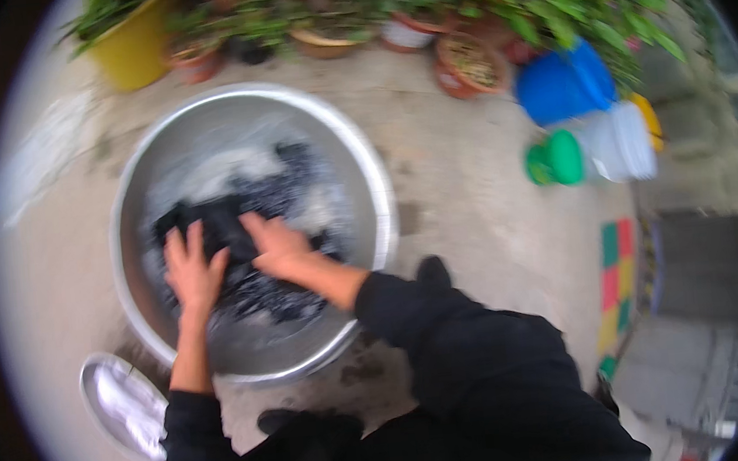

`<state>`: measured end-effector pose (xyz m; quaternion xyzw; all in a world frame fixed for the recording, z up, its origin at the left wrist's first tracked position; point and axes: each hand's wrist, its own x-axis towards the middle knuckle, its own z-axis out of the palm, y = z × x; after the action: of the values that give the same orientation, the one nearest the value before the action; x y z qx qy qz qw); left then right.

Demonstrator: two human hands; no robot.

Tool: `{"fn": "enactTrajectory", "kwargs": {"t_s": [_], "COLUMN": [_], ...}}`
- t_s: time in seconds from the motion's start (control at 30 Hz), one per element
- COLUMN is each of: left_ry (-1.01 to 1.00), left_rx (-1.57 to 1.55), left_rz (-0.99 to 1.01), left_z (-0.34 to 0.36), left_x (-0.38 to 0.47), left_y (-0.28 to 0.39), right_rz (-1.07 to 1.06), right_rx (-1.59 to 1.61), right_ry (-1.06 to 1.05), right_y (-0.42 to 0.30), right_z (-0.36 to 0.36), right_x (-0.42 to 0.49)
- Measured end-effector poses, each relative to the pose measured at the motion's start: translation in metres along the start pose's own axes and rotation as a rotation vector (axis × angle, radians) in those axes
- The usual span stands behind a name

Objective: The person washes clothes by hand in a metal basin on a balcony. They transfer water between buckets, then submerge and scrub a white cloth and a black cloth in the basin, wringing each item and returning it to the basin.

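Observation:
A wide metal basin (290, 350) on the ground in front of me holds water with whitish suds and dark, wet fabric (279, 182). A smoother black piece of cloth (227, 223) lies on top, between my hands. My left hand (194, 269) is on its near left side, fingers spread. From the right, my right hand (281, 245) touches the same cloth with bent fingers. Blur hides whether the right fingers pinch the fabric. Both forearms reach over the basin's near rim.
Left of my left arm, a small metal basin (87, 390) holds white cloth (124, 400). Potted plants (466, 64) and a yellow pot (130, 54) line the far side. A blue bucket (554, 92), a white bucket (618, 143) and a green container (563, 157) are at right. My shoe (434, 272) shows beside the basin.

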<state>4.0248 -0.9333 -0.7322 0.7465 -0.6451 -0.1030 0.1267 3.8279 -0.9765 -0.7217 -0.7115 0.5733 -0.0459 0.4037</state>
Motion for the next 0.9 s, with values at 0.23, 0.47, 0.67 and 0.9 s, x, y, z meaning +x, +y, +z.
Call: {"fn": "enactTrajectory", "kwargs": {"t_s": [0.23, 0.47, 0.67, 0.9], "left_ry": [-0.055, -0.274, -0.379, -0.595], "left_rx": [0.293, 0.245, -0.759, -1.905], "left_rz": [-0.064, -0.117, -0.361, -0.593], "left_z": [0.079, 0.086, 0.052, 0.031], "left_x": [0.023, 0.051, 0.051, -0.001], "left_y": [-0.022, -0.041, -0.103, -0.123], "right_rz": [0.062, 0.024, 0.056, -0.622], "right_rx": [-0.121, 0.030, -0.103, -0.021], "right_ry": [-0.156, -0.116, -0.065, 0.048], "right_y": [0.014, 0.031, 0.003, -0.127], "right_z": [0.031, 0.056, 0.042, 0.027], "right_x": [0.030, 0.052, 0.042, -0.025]}}
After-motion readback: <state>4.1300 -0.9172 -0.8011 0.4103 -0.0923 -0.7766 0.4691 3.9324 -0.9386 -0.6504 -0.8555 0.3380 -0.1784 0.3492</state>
